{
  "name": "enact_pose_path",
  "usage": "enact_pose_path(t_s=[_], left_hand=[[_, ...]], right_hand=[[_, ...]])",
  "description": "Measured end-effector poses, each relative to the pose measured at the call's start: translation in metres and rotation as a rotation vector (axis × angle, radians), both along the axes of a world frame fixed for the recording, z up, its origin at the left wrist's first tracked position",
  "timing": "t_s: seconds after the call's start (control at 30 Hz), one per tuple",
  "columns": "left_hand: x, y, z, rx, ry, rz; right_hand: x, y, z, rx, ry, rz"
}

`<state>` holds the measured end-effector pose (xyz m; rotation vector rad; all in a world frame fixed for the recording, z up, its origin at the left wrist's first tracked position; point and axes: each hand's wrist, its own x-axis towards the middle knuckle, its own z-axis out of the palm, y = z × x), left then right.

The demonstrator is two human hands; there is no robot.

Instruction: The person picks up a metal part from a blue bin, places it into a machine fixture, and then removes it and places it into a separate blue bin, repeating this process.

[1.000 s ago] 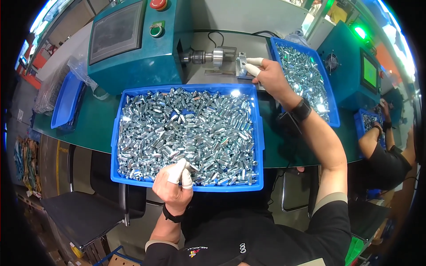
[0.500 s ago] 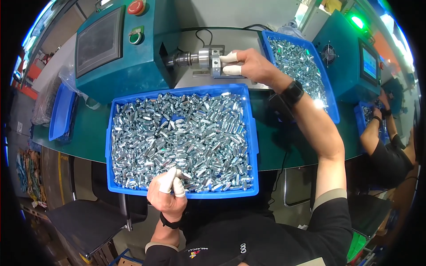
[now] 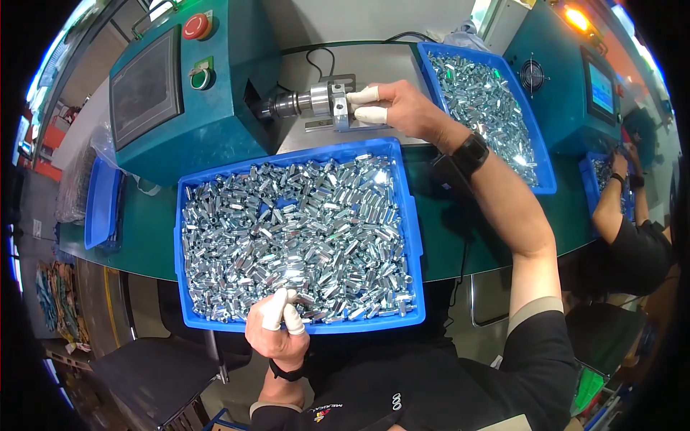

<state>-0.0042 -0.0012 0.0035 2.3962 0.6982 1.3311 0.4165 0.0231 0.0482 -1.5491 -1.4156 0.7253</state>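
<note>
My right hand [image 3: 410, 111] reaches to the metal fixture [image 3: 340, 106] in front of the machine's round steel spindle [image 3: 318, 100]. Its thumb and finger, in white finger covers, close in at the fixture's right face; whatever lies between the tips is hidden. At the near edge of a blue tray [image 3: 419, 266], my left hand [image 3: 277, 334] has its covered thumb and finger pinched together above the pieces. I cannot make out what sits in that pinch. Small shiny hexagonal metal pieces [image 3: 287, 237] fill the tray.
A teal machine [image 3: 208, 122] with a dark screen and red button stands at the left. Another blue tray of metal pieces [image 3: 485, 108] lies at the right, beside a second teal machine [image 3: 546, 86]. A person [image 3: 625, 237] works at far right. A blue bin [image 3: 100, 201] stands far left.
The view has shifted slightly. Both hands keep nearly the same places, the right at the fixture and the left pinched over the tray edge. The right machine's lamp went from green to orange.
</note>
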Motion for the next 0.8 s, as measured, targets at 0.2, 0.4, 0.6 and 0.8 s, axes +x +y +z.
enact_pose_path(t_s=[0.2, 0.4, 0.6, 0.8], left_hand=[[-0.002, 0.000, 0.000, 0.005, 0.010, 0.005], [0.001, -0.001, 0.001, 0.005, -0.007, 0.005], [0.002, -0.002, 0.001, 0.031, -0.007, 0.036], [0.002, -0.002, -0.002, 0.025, -0.048, 0.024]], right_hand=[[-0.001, 0.000, -0.001, 0.018, -0.027, 0.024], [0.002, -0.001, -0.001, 0.044, -0.064, 0.042], [-0.004, -0.004, 0.001, 0.081, 0.106, -0.005], [0.008, -0.024, 0.008, -0.109, 0.187, -0.383]])
